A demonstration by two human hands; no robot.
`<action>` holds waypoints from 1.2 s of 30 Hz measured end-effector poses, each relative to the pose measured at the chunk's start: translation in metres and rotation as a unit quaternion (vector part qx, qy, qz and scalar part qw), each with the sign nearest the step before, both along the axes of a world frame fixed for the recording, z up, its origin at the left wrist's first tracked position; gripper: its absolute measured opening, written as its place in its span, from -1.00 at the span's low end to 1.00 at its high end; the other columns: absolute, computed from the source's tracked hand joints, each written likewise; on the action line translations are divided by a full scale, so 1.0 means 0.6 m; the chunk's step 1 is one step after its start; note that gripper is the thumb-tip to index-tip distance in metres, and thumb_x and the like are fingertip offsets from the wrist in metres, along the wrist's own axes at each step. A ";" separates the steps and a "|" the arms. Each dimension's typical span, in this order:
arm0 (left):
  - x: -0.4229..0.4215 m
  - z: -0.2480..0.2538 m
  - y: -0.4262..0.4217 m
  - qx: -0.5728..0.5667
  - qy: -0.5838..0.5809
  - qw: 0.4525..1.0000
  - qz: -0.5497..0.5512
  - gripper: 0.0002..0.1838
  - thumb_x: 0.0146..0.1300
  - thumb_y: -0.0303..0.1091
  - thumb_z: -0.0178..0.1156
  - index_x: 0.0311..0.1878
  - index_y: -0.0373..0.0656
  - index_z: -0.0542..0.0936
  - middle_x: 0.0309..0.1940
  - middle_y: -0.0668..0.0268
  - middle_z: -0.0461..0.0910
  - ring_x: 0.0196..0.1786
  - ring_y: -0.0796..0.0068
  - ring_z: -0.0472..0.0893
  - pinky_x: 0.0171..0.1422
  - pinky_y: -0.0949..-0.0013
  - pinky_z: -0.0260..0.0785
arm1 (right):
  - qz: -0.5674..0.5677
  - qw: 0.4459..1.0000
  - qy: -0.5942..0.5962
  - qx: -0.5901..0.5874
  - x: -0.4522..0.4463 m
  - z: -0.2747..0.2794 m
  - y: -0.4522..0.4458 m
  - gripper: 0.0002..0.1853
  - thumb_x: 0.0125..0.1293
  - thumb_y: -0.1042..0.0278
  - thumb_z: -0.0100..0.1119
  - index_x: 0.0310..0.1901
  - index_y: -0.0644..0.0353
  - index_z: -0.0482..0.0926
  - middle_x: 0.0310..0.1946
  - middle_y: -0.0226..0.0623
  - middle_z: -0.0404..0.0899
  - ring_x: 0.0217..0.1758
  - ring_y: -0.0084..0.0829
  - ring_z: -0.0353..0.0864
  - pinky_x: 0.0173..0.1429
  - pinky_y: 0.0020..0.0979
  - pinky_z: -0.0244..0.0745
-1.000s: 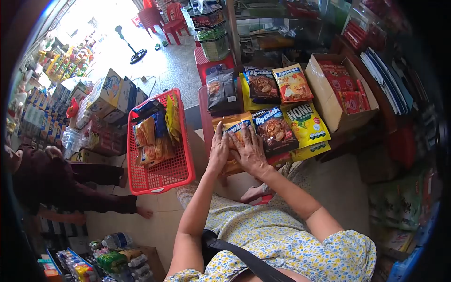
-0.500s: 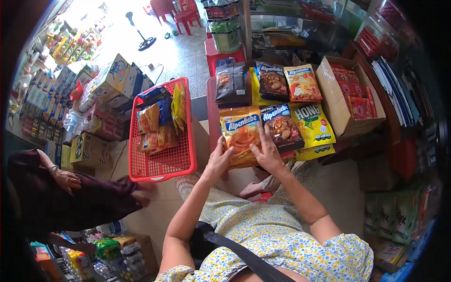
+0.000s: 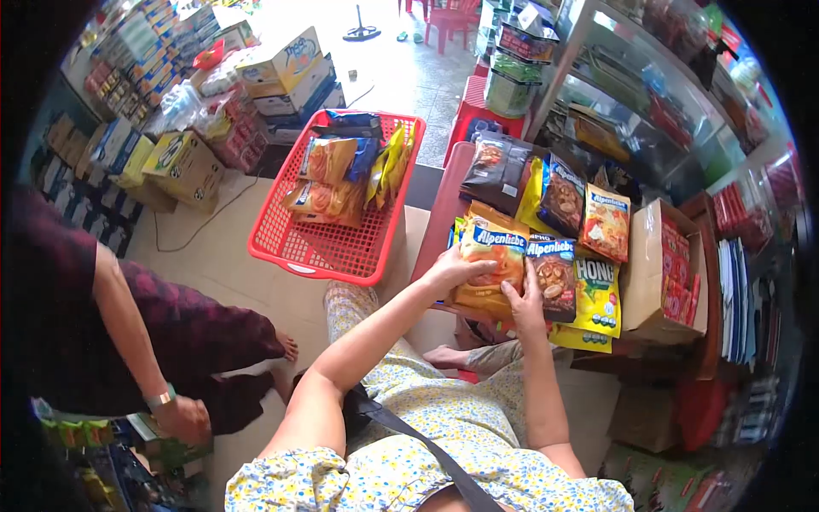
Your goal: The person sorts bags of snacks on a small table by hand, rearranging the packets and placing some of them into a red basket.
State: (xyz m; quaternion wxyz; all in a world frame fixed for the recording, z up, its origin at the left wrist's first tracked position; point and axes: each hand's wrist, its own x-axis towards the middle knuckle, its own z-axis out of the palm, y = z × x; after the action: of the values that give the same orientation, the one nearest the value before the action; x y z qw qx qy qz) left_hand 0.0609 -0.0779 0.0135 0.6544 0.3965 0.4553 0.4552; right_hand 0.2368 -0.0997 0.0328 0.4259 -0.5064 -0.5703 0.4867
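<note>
Filling two hands just right of the frame's centre, an orange Alpenliebe bag (image 3: 492,246) faces upward. The left hand (image 3: 461,268) grips its left side, thumb across the front, other fingers largely hidden; the right hand (image 3: 526,307), fingers slightly parted, clasps its lower right edge. A red basket (image 3: 341,276) stands upper left of centre.

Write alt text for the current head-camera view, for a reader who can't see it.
The wearer's left hand and right hand hold an orange Alpenliebe bag beside other bags, with an open cardboard box at right. At left, a red basket holds more bags; another person is farther left.
</note>
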 end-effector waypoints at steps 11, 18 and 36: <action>-0.029 0.073 -0.042 -0.044 -0.218 0.974 0.051 -0.50 -0.10 -0.56 0.24 0.00 -0.26 0.38 -0.15 0.25 0.51 -0.14 0.48 0.54 -0.01 0.44 0.41 | 0.045 0.998 0.003 0.049 -0.044 0.091 -0.020 -0.34 0.06 0.59 0.10 0.24 0.27 0.11 0.16 -0.14 0.23 0.20 -0.34 0.24 0.29 -0.37 0.11; -0.140 0.065 -0.065 -0.006 -0.279 0.955 0.097 -0.52 -0.05 -0.47 0.20 0.01 -0.27 0.37 -0.15 0.18 0.52 -0.15 0.36 0.58 0.00 0.26 0.46 | 0.073 0.994 0.011 0.075 -0.072 0.142 -0.002 -0.47 0.19 0.48 0.03 0.22 0.16 0.21 0.21 -0.32 0.19 0.10 -0.44 0.31 0.14 -0.42 0.26; -0.417 -0.157 -0.020 -0.033 -0.336 0.686 0.644 -0.83 -0.17 -0.59 0.26 -0.52 -0.16 0.46 -0.55 0.37 0.51 -0.56 0.50 0.49 -0.51 0.44 0.38 | 0.406 0.901 0.107 -0.110 -0.311 0.063 0.058 -0.34 0.22 0.17 0.06 0.30 0.08 0.03 0.20 -0.21 0.20 0.24 -0.38 0.19 0.22 -0.39 0.16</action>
State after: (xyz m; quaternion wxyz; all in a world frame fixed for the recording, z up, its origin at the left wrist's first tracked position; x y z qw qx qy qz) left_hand -0.1891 -0.0901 -0.0808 0.3219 -0.1958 0.3629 0.8522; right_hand 0.0505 -0.0650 0.0705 0.1910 -0.2192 -0.6206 0.7283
